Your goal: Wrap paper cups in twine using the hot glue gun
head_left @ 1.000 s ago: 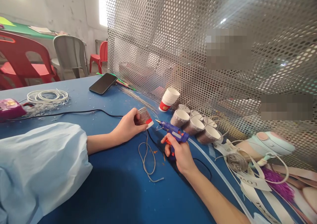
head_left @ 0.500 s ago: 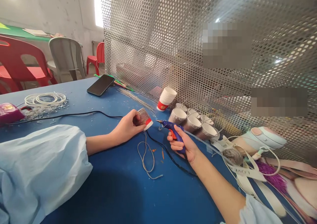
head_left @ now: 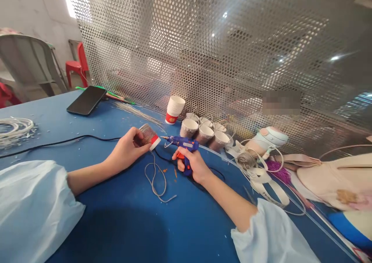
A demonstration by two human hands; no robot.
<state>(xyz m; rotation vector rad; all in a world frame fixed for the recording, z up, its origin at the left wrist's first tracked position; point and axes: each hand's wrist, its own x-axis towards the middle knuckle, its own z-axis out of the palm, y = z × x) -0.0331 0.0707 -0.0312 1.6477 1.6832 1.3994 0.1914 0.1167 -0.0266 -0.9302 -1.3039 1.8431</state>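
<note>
Everything has slid toward nine o'clock as the view swung, and the glue gun point(head_left: 186, 143) now has its tip closer to the cup point(head_left: 148, 133). Wrapped in grey cord, with a red band, the cup sits clamped between thumb and fingers of the left hand point(head_left: 128, 146), the nearer hand. Its long axis slants from ten o'clock to four, and its bare white end (mouth or base, one cannot tell) faces the nozzle.

From the right hand point(head_left: 194, 166), the cup lies at ten o'clock. That hand is closed around the handle, fingers at the orange trigger; whether they squeeze it cannot be told. The glue gun's barrel lies nearly level, nozzle pointing to nine o'clock. Everything turns on the small space there: the tip stands just beside the white end, seemingly apart, with the cup's end toward eight o'clock from it.

Loose cord point(head_left: 165, 183) trails from the cup toward six o'clock and loops on the blue table point(head_left: 122, 224). Beyond the glue gun, a stack of paper cups point(head_left: 175, 109) stands at eleven o'clock and several wrapped cups point(head_left: 205, 132) at two.
</note>
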